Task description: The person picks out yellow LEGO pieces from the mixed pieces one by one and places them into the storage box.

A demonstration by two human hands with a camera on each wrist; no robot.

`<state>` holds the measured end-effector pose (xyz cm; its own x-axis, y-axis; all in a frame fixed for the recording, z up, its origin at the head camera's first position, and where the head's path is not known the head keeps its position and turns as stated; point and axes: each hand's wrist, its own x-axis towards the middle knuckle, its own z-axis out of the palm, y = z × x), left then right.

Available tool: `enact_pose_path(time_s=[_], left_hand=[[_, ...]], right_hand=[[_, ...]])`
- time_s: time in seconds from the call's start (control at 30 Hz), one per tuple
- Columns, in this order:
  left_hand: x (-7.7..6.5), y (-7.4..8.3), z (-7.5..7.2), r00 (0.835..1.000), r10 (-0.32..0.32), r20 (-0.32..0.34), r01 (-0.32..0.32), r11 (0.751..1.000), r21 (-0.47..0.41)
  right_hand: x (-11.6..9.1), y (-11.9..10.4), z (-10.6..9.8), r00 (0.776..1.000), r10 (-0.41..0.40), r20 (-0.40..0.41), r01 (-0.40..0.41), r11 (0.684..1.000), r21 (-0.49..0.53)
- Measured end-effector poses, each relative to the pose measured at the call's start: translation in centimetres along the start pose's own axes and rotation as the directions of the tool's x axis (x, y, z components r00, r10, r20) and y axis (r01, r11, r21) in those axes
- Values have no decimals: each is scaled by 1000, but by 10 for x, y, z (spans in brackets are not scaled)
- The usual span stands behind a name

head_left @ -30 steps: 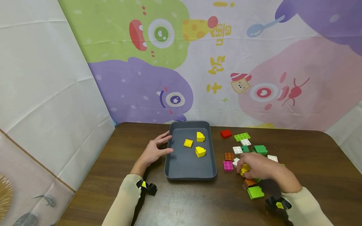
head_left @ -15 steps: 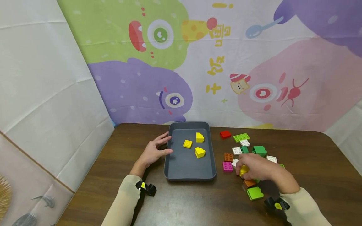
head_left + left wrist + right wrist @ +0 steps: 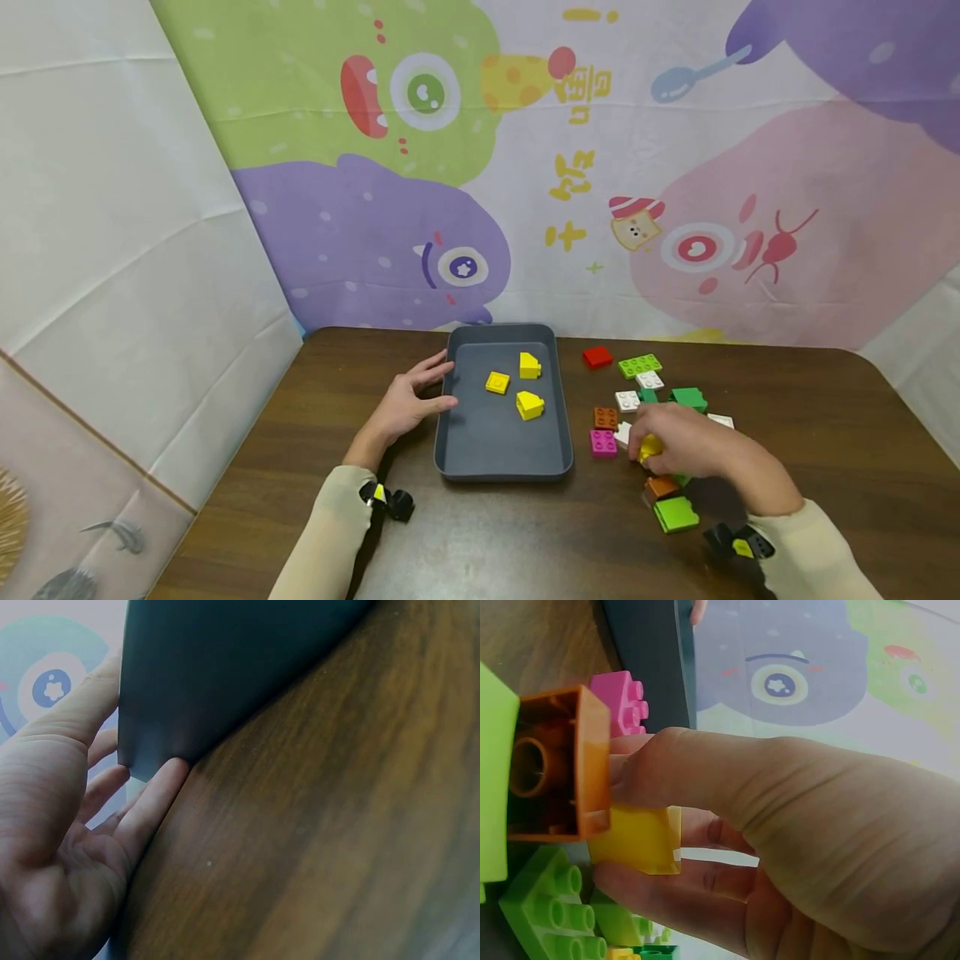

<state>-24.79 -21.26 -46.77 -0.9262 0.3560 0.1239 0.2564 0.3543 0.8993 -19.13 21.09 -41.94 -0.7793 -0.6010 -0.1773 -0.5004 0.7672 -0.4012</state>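
My right hand (image 3: 686, 442) pinches a yellow building brick (image 3: 651, 447) between thumb and fingers, among loose bricks to the right of the tray. Seen from the right wrist, the yellow brick (image 3: 634, 844) sits between the thumb and a fingertip, next to an upturned orange brick (image 3: 592, 765). With fingers extended, my left hand (image 3: 401, 410) touches the left wall of the dark grey tray (image 3: 465, 458). In the left wrist view, fingertips of the left hand (image 3: 67, 825) rest against the tray's side (image 3: 217, 667). Inside the tray lie a flat yellow brick (image 3: 497, 382) and two sloped yellow bricks (image 3: 530, 406).
Around the right hand lie a magenta brick (image 3: 603, 443), a brown brick (image 3: 605, 417), a lime brick (image 3: 677, 514), a dark green brick (image 3: 688, 399) and several white ones. Farther back are a red brick (image 3: 597, 357) and a long lime brick (image 3: 640, 366). A printed cloth hangs behind the table.
My right hand has shifted slightly to the right and up, with the yellow brick between its fingers. The left hand and the tray have stayed in place.
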Motion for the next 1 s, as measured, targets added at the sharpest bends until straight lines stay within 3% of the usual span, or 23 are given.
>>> enact_pose_path(time_s=[0.43, 0.67, 1.0], left_hand=[[0, 0, 0, 1000, -10, 5, 10, 1000, -15], [0, 1, 0, 1000, -12, 1, 12, 1000, -13], [0, 0, 0, 1000, 1, -2, -1, 1000, -15]], right_hand=[[-1, 5, -4, 990, -95, -109, 87, 993, -74], [-1, 7, -5, 978, -73, -196, 49, 991, -122], [1, 11, -6, 932, -85, -353, 14, 980, -200]])
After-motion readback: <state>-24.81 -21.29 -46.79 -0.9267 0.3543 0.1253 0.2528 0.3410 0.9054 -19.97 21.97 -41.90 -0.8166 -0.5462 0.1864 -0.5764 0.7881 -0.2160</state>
